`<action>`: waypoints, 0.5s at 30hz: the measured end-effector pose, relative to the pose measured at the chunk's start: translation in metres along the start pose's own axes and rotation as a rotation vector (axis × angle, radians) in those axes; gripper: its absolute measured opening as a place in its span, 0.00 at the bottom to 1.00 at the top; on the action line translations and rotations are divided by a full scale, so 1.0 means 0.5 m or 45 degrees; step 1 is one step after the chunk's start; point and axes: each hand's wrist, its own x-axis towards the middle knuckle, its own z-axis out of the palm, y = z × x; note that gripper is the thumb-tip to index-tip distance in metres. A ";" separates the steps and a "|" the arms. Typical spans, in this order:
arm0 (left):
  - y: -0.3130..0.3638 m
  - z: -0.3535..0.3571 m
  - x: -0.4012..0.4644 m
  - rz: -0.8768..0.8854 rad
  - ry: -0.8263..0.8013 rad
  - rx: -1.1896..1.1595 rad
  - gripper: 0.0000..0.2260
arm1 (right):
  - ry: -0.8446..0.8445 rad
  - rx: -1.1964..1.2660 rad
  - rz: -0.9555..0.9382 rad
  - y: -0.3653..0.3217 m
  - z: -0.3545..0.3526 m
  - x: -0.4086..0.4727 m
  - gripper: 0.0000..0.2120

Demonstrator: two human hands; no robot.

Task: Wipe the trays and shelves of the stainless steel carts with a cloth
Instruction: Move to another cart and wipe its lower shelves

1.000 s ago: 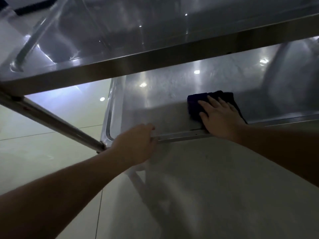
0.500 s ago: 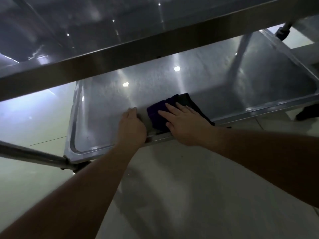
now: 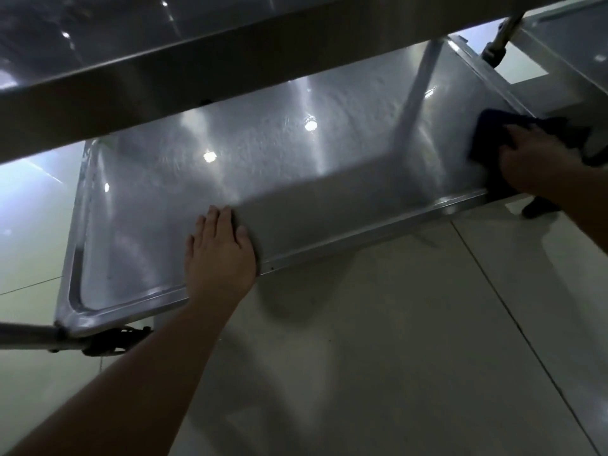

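The lower shelf (image 3: 296, 179) of a stainless steel cart fills the middle of the view, a shallow tray with a raised rim. Its upper shelf (image 3: 164, 74) crosses above it and hides the far part. My left hand (image 3: 218, 251) lies flat on the lower shelf across its front rim, fingers together, holding nothing. My right hand (image 3: 529, 162) presses a dark blue cloth (image 3: 487, 133) onto the shelf at its right end, close to the right rim. The cloth trails off past the rim.
A cart leg (image 3: 26, 335) and a caster (image 3: 112, 340) stick out at the lower left corner. Another post (image 3: 500, 37) rises at the upper right, with a second steel cart (image 3: 566, 51) beyond it. A dark shoe (image 3: 539, 209) stands on the pale tiled floor (image 3: 394, 340).
My right hand has swept the cloth from the shelf's middle to its right end. My left hand has moved from gripping the front rim to lying flat on the shelf.
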 end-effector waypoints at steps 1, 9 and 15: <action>-0.001 0.001 0.000 0.002 -0.001 0.008 0.25 | -0.024 0.010 0.073 0.009 -0.001 0.011 0.32; 0.000 0.001 0.000 -0.007 -0.017 0.044 0.25 | -0.039 -0.111 -0.681 -0.243 0.120 -0.095 0.36; 0.000 -0.003 -0.001 0.023 -0.026 0.063 0.25 | -0.358 -0.117 -1.102 -0.492 0.171 -0.168 0.27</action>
